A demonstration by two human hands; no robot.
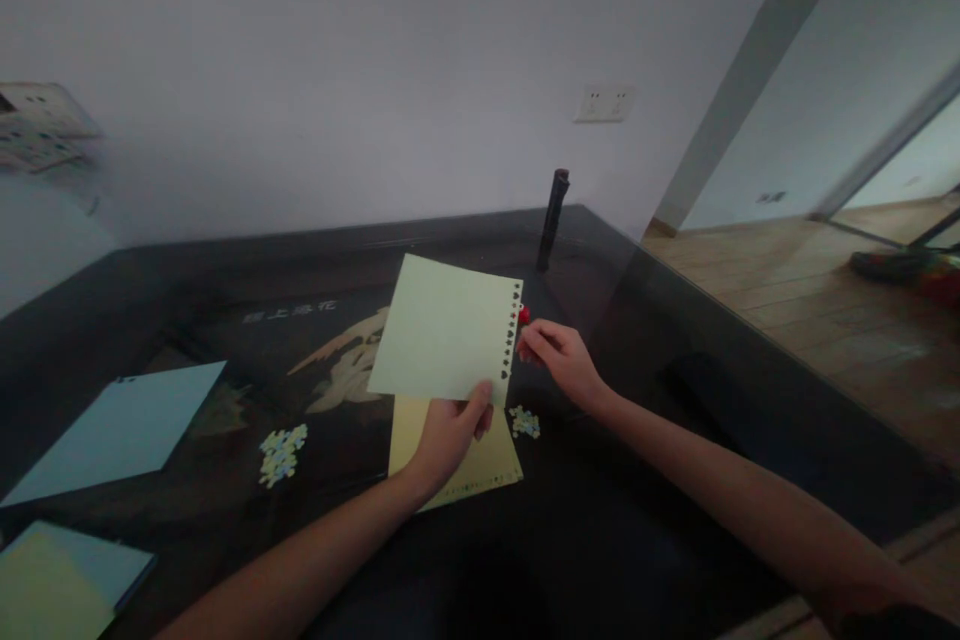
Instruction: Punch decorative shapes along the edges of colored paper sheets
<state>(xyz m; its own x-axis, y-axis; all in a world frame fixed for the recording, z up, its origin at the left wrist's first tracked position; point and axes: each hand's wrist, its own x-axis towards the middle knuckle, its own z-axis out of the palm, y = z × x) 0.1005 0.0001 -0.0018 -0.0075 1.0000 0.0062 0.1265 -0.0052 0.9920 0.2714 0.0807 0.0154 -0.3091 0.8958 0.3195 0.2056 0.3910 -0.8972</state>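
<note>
My left hand (457,430) pinches the lower right corner of a pale yellow-green sheet of paper (442,330), held tilted above the table. Small heart and star shapes are cut out in a row along the sheet's right edge. Beside that edge, my right hand (553,352) is closed, its fingers curled together. A small red thing (523,315) shows just past its fingertips, partly behind the sheet; whether the fingers grip it I cannot tell. Beneath the raised sheet lies a yellow sheet (480,465) with shapes cut along its near edge. Small paper cutouts (525,422) are heaped beside it.
The dark glossy table (600,530) also bears another pile of cutouts (281,455), a light blue sheet (127,430) and a stack of coloured paper (67,580) at the left. A dark upright rod (553,220) stands at the back, near the wall.
</note>
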